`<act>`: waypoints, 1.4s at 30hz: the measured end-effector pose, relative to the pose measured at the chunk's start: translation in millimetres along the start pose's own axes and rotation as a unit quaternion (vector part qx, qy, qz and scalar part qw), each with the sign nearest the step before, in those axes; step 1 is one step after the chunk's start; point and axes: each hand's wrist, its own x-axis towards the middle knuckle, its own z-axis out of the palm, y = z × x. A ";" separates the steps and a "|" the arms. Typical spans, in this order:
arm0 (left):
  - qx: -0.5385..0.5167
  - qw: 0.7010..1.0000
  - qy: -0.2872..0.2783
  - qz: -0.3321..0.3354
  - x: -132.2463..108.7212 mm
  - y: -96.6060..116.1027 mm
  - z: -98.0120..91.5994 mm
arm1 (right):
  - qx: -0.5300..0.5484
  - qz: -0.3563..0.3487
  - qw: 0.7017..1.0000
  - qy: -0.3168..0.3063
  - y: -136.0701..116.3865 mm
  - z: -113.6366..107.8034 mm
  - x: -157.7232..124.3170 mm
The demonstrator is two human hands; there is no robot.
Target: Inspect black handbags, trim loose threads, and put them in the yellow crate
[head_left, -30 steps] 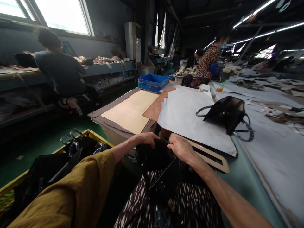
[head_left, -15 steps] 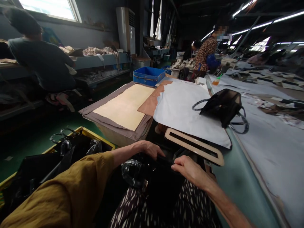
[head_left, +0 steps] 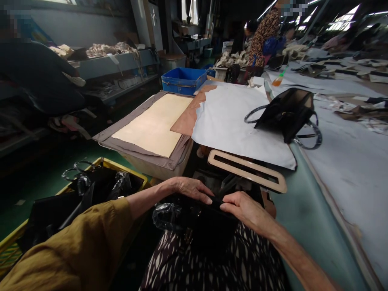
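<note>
Pinching the upper edge of a black bag between both hands looks to be the step under way. From the head view, with that bag as the clock's centre, the black bag lies against the wearer's patterned clothing, a film-wrapped handle sticking out at 9 o'clock. The left hand, at 11, has fingers and thumb bent down onto the edge; the right hand, at 1 to 2, closes thumb and forefinger on it. The fingertips of the two hands are near each other, and what lies inside the fold is too dark to tell. Working along this edge would, I judge, call for one hand to steady the bag while the other shifts its pinch.

As for room, a pale slotted frame at 1 o'clock sits just beyond the hands and seems to overhang a dark gap, so lifting forward is tight there. At 10, a yellow crate of black bags stands beside the left sleeve. A cream sheet lies at 11, a white sheet at 12 to 1. The bare green tabletop at 3, beside the right forearm, offers the freest space.
</note>
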 end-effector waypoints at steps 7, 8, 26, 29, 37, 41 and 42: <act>0.098 0.993 0.047 0.045 -3.6 9.3 7.5 | 0.004 -0.020 1.000 -0.003 2.4 -1.1 -4.2; 0.111 0.991 0.056 0.053 -4.3 11.2 8.5 | 0.002 -0.020 1.000 -0.004 2.3 -1.1 -4.9; 0.236 0.964 0.119 0.013 1.8 33.7 23.0 | -0.151 0.063 0.985 0.050 -28.7 12.0 -2.3; 0.203 0.974 0.096 -0.016 -9.5 28.0 14.3 | -0.097 0.047 0.993 0.049 -27.1 14.1 0.5; 0.059 0.963 0.240 -0.103 -73.4 -0.2 12.5 | -0.010 0.068 0.997 0.033 -12.6 12.6 3.5; -0.040 0.953 0.291 -0.066 -83.2 -7.7 27.4 | 0.002 0.077 0.996 0.034 -13.2 14.5 5.7; -0.059 0.951 0.300 -0.050 -83.3 -9.5 29.6 | 0.007 0.075 0.997 0.034 -13.5 15.1 6.1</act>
